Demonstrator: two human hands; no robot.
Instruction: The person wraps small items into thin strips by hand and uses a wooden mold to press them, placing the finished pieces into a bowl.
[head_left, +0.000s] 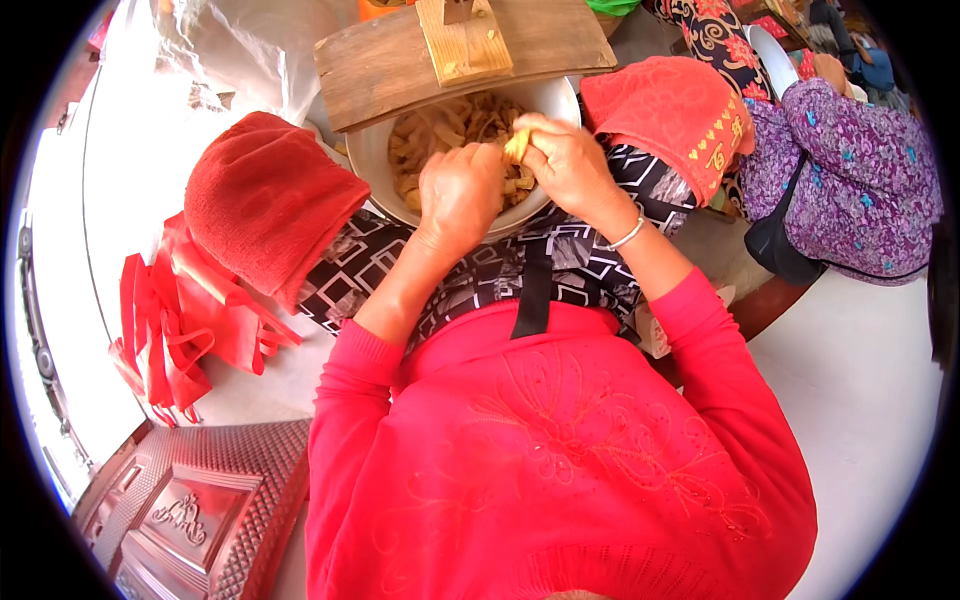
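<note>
Over a white basin (365, 166) between my knees, both my hands are close together. A small yellowish strip of food (517, 145), perhaps pickled vegetable, is pinched in the fingers of my right hand (571, 166). My left hand (466, 189) is curled into a fist right against the strip; its fingertips are hidden, so I cannot tell whether it grips the other end. Many pale brown pieces (442, 127) fill the basin below. A wooden board (367, 82) lies across its far side, with a lighter wood block (469, 56) and a metal piece (457, 10) on top.
Red cloths (270, 202) cover my knees. Red fabric bags (180, 322) lie at left, near an embossed metal door panel (195, 517). Clear plastic sheeting (225, 52) hangs at upper left. A person in a purple floral top (862, 180) sits close on my right.
</note>
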